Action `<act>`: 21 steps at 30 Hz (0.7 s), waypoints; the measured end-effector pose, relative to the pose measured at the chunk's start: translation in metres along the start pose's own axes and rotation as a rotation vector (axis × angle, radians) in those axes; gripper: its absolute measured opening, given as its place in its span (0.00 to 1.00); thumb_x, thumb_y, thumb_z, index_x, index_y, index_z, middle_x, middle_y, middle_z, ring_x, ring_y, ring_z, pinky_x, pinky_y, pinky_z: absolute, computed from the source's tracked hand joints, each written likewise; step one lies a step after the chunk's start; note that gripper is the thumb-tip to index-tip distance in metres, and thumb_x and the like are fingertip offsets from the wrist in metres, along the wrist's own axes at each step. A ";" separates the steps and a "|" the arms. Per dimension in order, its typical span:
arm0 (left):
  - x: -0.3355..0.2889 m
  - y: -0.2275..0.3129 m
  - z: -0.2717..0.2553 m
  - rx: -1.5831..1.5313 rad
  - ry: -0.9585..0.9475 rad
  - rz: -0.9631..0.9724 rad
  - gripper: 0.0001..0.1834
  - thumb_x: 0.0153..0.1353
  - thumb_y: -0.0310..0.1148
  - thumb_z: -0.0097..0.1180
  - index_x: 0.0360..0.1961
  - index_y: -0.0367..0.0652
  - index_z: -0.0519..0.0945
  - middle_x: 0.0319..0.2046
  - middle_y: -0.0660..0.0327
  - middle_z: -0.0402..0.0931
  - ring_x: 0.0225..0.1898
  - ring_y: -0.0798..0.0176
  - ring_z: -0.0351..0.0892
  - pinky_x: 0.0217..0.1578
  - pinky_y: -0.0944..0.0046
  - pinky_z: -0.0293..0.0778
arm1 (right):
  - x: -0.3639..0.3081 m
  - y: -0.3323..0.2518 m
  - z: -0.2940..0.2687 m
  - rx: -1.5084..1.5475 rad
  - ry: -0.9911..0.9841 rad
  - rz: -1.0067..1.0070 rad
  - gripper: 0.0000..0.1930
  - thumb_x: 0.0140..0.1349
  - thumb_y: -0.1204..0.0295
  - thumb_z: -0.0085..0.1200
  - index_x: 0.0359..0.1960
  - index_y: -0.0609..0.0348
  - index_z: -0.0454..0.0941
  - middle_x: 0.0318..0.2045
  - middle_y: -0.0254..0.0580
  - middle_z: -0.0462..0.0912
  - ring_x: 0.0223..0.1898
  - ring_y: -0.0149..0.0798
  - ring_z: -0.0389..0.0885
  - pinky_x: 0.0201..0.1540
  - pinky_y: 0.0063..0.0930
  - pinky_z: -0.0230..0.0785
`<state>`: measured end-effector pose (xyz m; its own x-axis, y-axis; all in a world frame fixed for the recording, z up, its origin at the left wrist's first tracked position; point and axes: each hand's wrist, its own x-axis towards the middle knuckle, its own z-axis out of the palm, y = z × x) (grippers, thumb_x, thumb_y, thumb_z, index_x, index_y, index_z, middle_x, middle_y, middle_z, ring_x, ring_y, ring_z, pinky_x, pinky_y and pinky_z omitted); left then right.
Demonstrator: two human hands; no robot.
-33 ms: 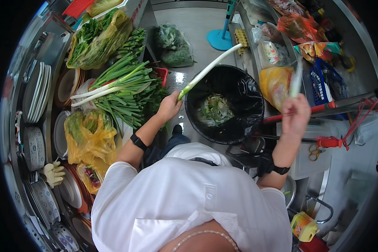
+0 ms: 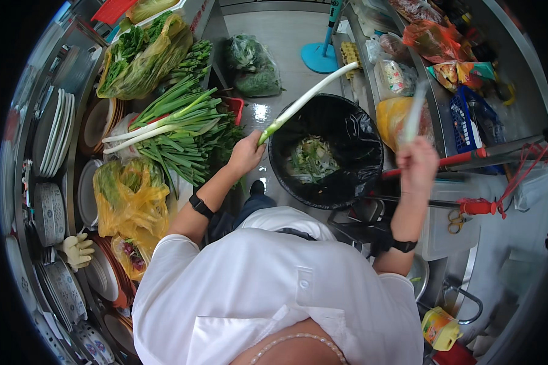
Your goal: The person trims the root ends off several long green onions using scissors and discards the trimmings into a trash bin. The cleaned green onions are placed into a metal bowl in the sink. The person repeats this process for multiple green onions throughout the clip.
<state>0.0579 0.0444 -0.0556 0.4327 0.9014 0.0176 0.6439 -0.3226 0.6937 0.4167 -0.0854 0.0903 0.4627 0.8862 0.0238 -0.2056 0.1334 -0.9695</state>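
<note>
My left hand (image 2: pixel 246 153) is closed round the green end of a long leek (image 2: pixel 304 102). Its white stalk slants up and right over the black-lined bin (image 2: pixel 278 176). In the bin lie green and pale vegetable scraps (image 2: pixel 313 159). My right hand (image 2: pixel 418 165) is raised right of the bin, fingers closed on a pale, blade-shaped thing (image 2: pixel 413 115); motion smears it, so its kind is unclear. Left of my left hand, two white-stalked leeks (image 2: pixel 140 135) rest on a heap of green stalks (image 2: pixel 186 121).
Yellow bags of greens (image 2: pixel 131 201) and stacked plates (image 2: pixel 58 134) line the left side. On the floor beyond sits a clear bag of greens (image 2: pixel 252 67) beside a blue round stand (image 2: pixel 318 58). A red-handled pole (image 2: pixel 450 159) and a blue basket (image 2: pixel 464 118) are at right.
My right hand has shifted slightly left and down with the pale thing, which now tilts less to the right. The leek's white tip has moved a little right; my left hand barely differs.
</note>
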 end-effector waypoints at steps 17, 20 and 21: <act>-0.003 0.089 0.006 0.308 0.216 0.518 0.17 0.47 0.26 0.58 0.40 0.41 0.71 0.27 0.58 0.68 0.29 0.54 0.76 0.26 0.57 0.74 | -0.015 0.108 0.102 -0.132 -0.163 0.304 0.09 0.64 0.72 0.53 0.35 0.68 0.78 0.25 0.38 0.81 0.22 0.24 0.76 0.24 0.16 0.67; -0.003 0.092 0.004 0.302 0.210 0.534 0.17 0.47 0.26 0.58 0.41 0.41 0.71 0.28 0.58 0.68 0.29 0.54 0.76 0.27 0.57 0.74 | -0.016 0.105 0.104 -0.093 -0.131 0.307 0.07 0.64 0.74 0.52 0.35 0.68 0.78 0.26 0.40 0.82 0.22 0.25 0.77 0.24 0.16 0.68; -0.004 0.093 0.003 0.307 0.212 0.535 0.18 0.47 0.26 0.58 0.41 0.41 0.71 0.28 0.58 0.68 0.29 0.54 0.76 0.27 0.57 0.74 | -0.016 0.106 0.104 -0.080 -0.142 0.291 0.07 0.63 0.75 0.51 0.35 0.68 0.78 0.26 0.40 0.82 0.22 0.25 0.77 0.24 0.16 0.68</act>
<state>0.1181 0.0102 0.0071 0.6297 0.6206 0.4672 0.5387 -0.7822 0.3129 0.2981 -0.0394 0.0127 0.2689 0.9356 -0.2286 -0.2410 -0.1644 -0.9565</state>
